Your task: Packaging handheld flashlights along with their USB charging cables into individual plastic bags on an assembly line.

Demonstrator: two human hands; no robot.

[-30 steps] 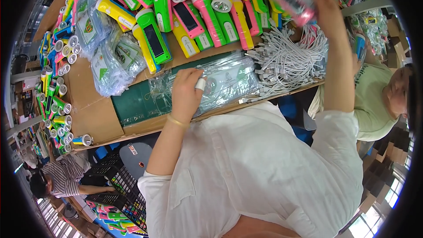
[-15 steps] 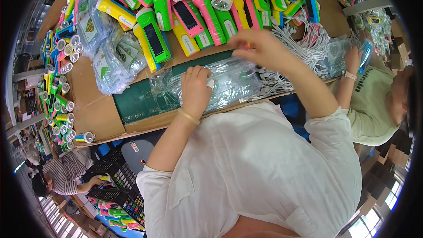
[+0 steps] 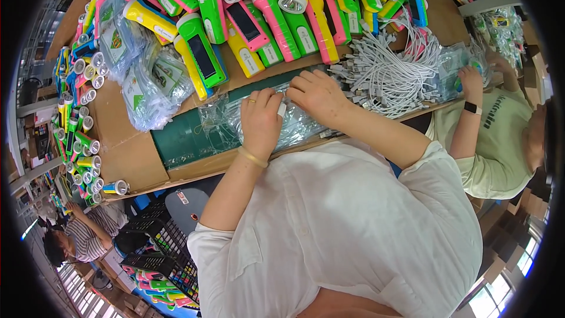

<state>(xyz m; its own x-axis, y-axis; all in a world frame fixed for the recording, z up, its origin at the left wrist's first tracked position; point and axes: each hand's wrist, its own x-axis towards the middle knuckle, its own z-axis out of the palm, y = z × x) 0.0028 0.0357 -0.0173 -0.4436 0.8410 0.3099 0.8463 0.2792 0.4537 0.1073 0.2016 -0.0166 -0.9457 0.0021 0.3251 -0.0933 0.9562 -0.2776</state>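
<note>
Clear plastic bags (image 3: 299, 130) lie in a flat stack on the green mat, close in front of me. My left hand (image 3: 262, 119) is closed on the stack's left part, fingers bent and a white wrap on one digit. Just right of it, my right hand (image 3: 318, 98) has curled fingers at the top bag; its fingertips nearly meet the left hand, and the thumb is hidden. Beyond both hands are piled solar flashlights (image 3: 203, 53) in green, pink, yellow and blue. A heap of white cables (image 3: 391, 70) lies to the right of my right hand.
Bags with printed cards (image 3: 156, 82) are heaped at the left. Many flashlights (image 3: 88, 141) line the left table edge. Below stands a black crate (image 3: 170, 253). A co-worker (image 3: 500, 141) handles bags at the right; another person (image 3: 88, 235) is at the lower left.
My right hand has come down and left from above the flashlights and cables to the plastic bags beside my left hand. The left hand stays nearly in place.
</note>
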